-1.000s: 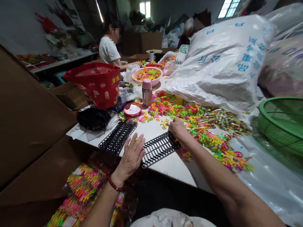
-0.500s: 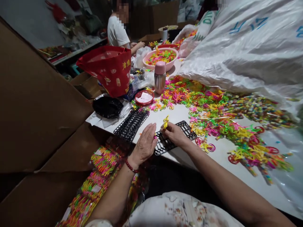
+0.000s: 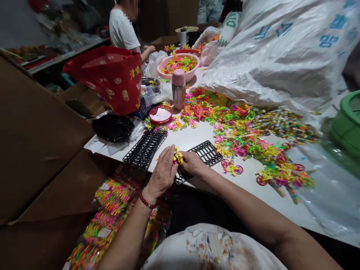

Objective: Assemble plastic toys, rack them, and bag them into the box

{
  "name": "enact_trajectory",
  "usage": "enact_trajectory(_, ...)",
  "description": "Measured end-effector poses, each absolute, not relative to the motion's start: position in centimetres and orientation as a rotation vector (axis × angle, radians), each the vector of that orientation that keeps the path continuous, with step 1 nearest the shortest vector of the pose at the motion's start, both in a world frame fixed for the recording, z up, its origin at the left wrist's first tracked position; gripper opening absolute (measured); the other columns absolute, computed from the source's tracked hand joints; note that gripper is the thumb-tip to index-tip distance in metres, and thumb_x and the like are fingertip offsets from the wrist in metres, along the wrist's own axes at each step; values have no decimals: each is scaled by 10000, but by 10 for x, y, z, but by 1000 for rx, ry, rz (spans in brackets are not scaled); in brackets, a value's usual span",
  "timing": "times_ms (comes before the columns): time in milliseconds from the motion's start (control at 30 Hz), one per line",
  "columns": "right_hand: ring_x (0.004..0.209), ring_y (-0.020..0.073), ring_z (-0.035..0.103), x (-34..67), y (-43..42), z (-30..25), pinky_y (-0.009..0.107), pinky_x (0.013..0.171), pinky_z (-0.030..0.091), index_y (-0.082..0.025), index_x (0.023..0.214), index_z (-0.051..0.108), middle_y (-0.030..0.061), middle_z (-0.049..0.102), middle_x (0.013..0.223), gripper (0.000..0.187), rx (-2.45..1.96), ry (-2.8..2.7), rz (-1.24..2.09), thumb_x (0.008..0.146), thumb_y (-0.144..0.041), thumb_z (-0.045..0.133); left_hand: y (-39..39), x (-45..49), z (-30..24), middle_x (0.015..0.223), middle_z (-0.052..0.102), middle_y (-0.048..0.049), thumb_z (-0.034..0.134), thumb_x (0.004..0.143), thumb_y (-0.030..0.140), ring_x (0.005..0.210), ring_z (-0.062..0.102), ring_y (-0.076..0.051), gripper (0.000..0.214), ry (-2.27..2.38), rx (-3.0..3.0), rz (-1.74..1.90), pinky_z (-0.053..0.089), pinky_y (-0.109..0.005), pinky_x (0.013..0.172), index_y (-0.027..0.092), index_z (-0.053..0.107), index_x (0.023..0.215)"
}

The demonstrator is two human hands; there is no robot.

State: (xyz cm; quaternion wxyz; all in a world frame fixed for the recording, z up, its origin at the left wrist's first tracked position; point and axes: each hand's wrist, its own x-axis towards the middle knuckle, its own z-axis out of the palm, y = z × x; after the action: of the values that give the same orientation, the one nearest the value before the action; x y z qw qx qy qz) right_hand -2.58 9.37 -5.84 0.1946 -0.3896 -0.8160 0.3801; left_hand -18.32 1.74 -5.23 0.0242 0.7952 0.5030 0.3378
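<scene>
My left hand, with a red bead bracelet at its wrist, is upright with its fingers pressed together. A little pink plastic shows at its thumb side, mostly hidden by the hand. My right hand pinches a small yellow plastic figure close against the left fingers. Under the right hand lies a black plastic grid tray. Left of my hands, more black grids lie on the table. To the right spreads a heap of bright plastic bicycle-like toys.
A steel bottle with a pink cap stands behind a red basket. Further back are a red bag, a pink basin of toys and a person in white. White sacks and a green basket bound the right.
My right hand has brought the yellow figure left and down, up against my left hand. The view has turned right, so the green basket now shows.
</scene>
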Motion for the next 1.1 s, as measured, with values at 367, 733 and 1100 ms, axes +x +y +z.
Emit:
enact_trajectory(367, 843, 212, 647, -28, 95, -50, 256, 676, 399, -202, 1018, 665, 85, 722, 961, 196, -1164, -2655, 740, 857, -236, 558, 21, -182, -52, 1598, 204, -155, 495, 949, 212, 1469, 219, -301, 689, 1506, 2585, 1013, 316, -527, 1152, 218, 150, 1545)
enact_trajectory(733, 907, 183, 592, 109, 73, -38, 265, 789, 448, -176, 1057, 696, 103, 628, 1049, 281, -1329, -2245, 465, 850, -105, 519, 24, -175, -48, 1472, 472, -111, 515, 944, 229, 1468, 239, -277, 488, 1542, 2645, 979, 204, -560, 1175, 227, 408, 1421)
enact_trajectory(1100, 760, 168, 507, 171, 76, -47, 261, 679, 363, -173, 940, 652, 88, 589, 963, 216, -1413, -2700, 96, 910, -137, 442, 25, -171, -48, 1458, 474, -132, 516, 934, 176, 1434, 323, -262, 469, 1474, 2616, 1055, 311, -551, 1164, 208, 407, 1390)
